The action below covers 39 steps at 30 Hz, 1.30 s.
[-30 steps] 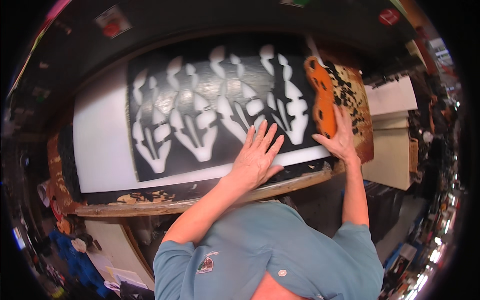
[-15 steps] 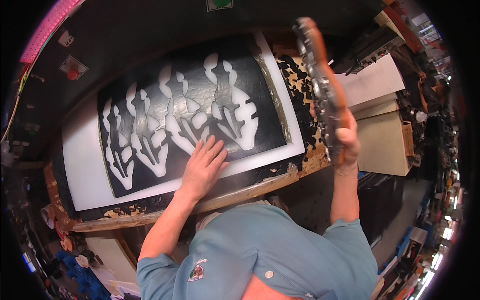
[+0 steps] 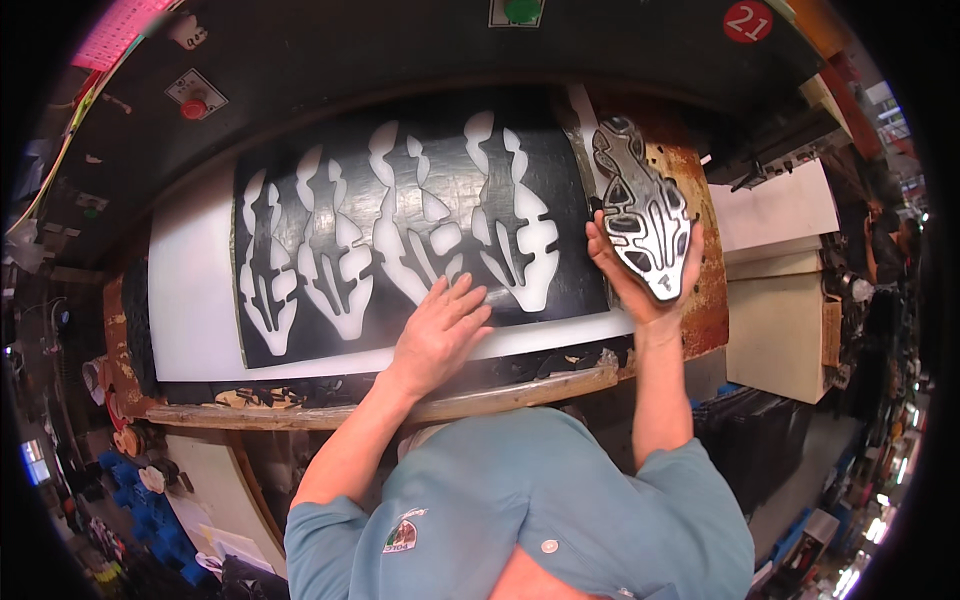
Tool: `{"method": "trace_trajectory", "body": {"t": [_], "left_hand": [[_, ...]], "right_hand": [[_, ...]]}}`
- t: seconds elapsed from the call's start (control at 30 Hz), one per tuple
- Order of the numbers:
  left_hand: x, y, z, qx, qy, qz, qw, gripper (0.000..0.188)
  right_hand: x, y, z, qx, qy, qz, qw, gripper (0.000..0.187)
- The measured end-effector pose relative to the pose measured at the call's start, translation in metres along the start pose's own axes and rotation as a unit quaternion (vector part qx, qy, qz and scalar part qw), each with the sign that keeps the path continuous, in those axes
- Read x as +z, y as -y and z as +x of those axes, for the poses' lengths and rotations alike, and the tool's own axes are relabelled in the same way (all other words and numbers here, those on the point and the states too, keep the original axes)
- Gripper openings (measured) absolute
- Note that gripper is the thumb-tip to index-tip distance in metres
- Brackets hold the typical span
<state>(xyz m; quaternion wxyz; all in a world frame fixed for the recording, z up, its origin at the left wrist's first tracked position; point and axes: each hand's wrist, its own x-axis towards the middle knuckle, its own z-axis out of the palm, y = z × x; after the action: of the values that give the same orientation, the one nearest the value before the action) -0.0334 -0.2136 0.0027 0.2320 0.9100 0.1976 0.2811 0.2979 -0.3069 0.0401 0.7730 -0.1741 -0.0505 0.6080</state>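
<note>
Four pale, pointed shapes (image 3: 538, 240), apparently openings, stand in a row across a black sheet (image 3: 445, 160), which lies on a white board (image 3: 195, 300) on the table (image 3: 540, 393). The right hand (image 3: 640, 305) is closed on a ridged metal die (image 3: 640, 210) at its narrow lower end, thumb along one flank, fingers round the other. The die is over the table's right end, just beside the sheet's right edge, ridges up. The left hand (image 3: 440, 335) grips nothing; its fingers lie slightly spread on the sheet, toward the table's front edge.

Handling, in judgement: the grip belongs on the outer flanks, fingertips clear of the ridges, which look sharp. Left-hand pressure is best light and even, so the sheet neither creeps nor puckers.

Not verifiable: the left fingers cover the third shape's lower tip. The die's underside is hidden, and whether it touches the table cannot be told. A dark overhanging panel (image 3: 400, 50) conceals the table's far edge.
</note>
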Motion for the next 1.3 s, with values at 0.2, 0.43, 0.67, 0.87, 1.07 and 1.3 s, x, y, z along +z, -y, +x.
{"method": "trace_trajectory", "body": {"t": [0.2, 0.43, 0.67, 0.87, 1.07, 1.3], "left_hand": [[0.002, 0.001, 0.002, 0.005, -0.001, 0.002, 1.000, 0.032], [0.002, 0.002, 0.003, 0.008, 0.001, -0.015, 1.000, 0.032], [0.005, 0.003, 0.003, 0.014, -0.002, -0.007, 1.000, 0.032], [-0.010, -0.006, 0.013, 0.011, 0.024, -0.006, 1.000, 0.035], [0.033, -0.026, 0.097, 0.016, 0.023, -0.039, 0.999, 0.057], [0.162, -0.048, 0.189, 0.036, 0.129, 0.113, 0.984, 0.073]], "right_hand": [[0.021, 0.034, 0.006, -0.065, -0.197, -0.549, 0.810, 0.084], [-0.011, -0.012, -0.005, -0.109, -0.179, -0.906, 0.367, 0.114], [-0.015, -0.004, -0.002, -0.094, -0.163, -0.912, 0.365, 0.113], [-0.003, 0.031, -0.020, -0.108, -0.153, -0.592, 0.784, 0.094], [0.003, 0.028, -0.078, -0.187, -0.102, -0.441, 0.872, 0.090], [0.028, 0.006, -0.132, -0.239, -0.152, -0.402, 0.871, 0.099]]}}
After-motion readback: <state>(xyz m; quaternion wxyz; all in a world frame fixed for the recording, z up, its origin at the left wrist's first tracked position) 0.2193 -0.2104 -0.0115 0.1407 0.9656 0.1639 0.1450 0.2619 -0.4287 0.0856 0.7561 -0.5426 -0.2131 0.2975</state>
